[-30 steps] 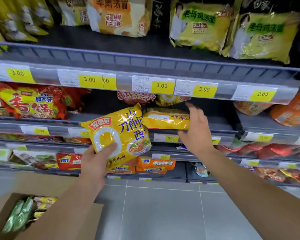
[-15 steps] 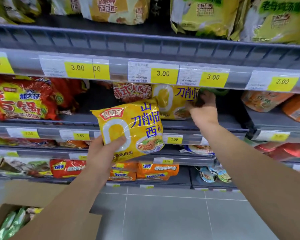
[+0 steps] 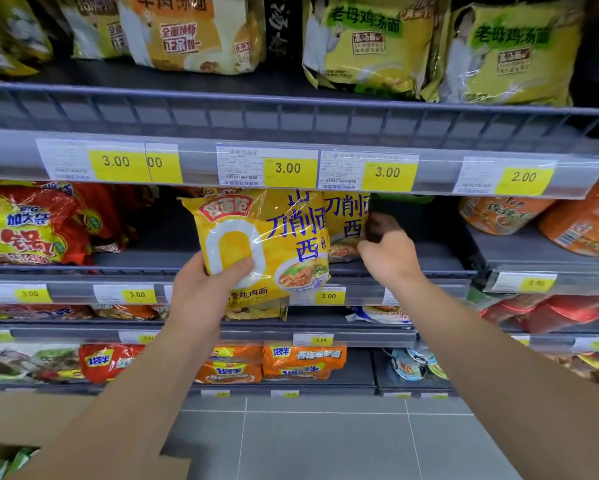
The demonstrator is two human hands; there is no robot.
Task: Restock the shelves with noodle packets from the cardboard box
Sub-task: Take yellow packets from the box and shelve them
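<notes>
While the yellow noodle packet (image 3: 261, 247) is held up in front of the middle shelf (image 3: 429, 268), it is gripped at its lower left corner by the left hand (image 3: 201, 292), thumb over the printed face and the other fingers hidden behind. A second yellow packet (image 3: 346, 223) stands on the shelf just to the right and farther back, partly covered by the first; the right hand (image 3: 388, 258) is closed on its lower right edge, fingers curled narrow.

Handling, as judged: light, crinkly film over a brittle noodle block; glossy and somewhat slippery; likely to crack if squeezed flat or dropped. Best held by an edge or corner with a gentle pinch, as is done now, not pressed on the face.

Orientation: printed face turned toward the near side, top seam up and tipped slightly left; long axis close to vertical. The shelved packet is likewise upright, face toward the near side.

Source: cardboard box (image 3: 83, 459) at near left, low down, with green packets (image 3: 10, 462) visible inside. Price tags (image 3: 388, 172) are seen along the rail above.
</notes>
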